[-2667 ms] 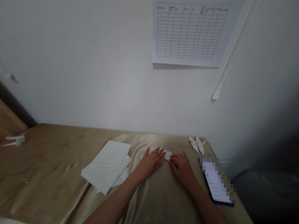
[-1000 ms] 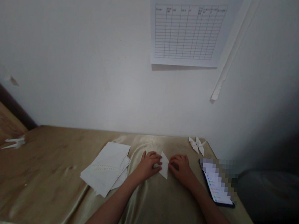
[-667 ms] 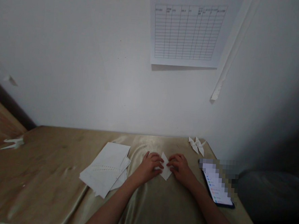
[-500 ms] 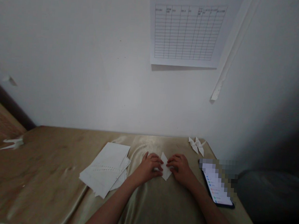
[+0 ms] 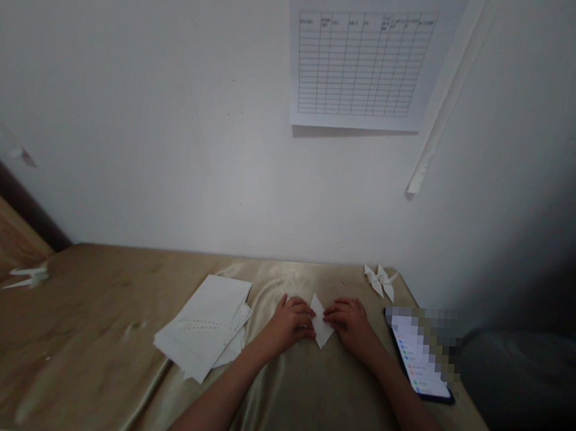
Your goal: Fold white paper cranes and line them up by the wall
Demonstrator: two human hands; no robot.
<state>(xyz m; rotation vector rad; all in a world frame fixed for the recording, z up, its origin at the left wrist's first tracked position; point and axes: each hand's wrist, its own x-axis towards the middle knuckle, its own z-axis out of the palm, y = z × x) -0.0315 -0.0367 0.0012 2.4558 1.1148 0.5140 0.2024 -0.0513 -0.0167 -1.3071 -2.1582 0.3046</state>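
A small diamond of folded white paper (image 5: 320,331) lies on the gold cloth between my two hands. My left hand (image 5: 292,323) has its curled fingers on the paper's left edge, with the thumb low on that side. On the right edge, the fingertips of my right hand (image 5: 348,320) press the paper; its thumb is mostly hidden. Both hands are closed around the sides of the folded paper. Its top and bottom points show between them.
A stack of white paper sheets (image 5: 208,321) lies left of my hands. Folded paper shapes (image 5: 380,283) sit at the back right, above a phone (image 5: 423,363) with a lit screen. Another folded paper piece (image 5: 28,277) rests far left. A printed table sheet (image 5: 360,70) hangs on the wall.
The view has shifted very slightly. Both hands stay at the folded paper's edges, with my right hand's fingers moved only a little.
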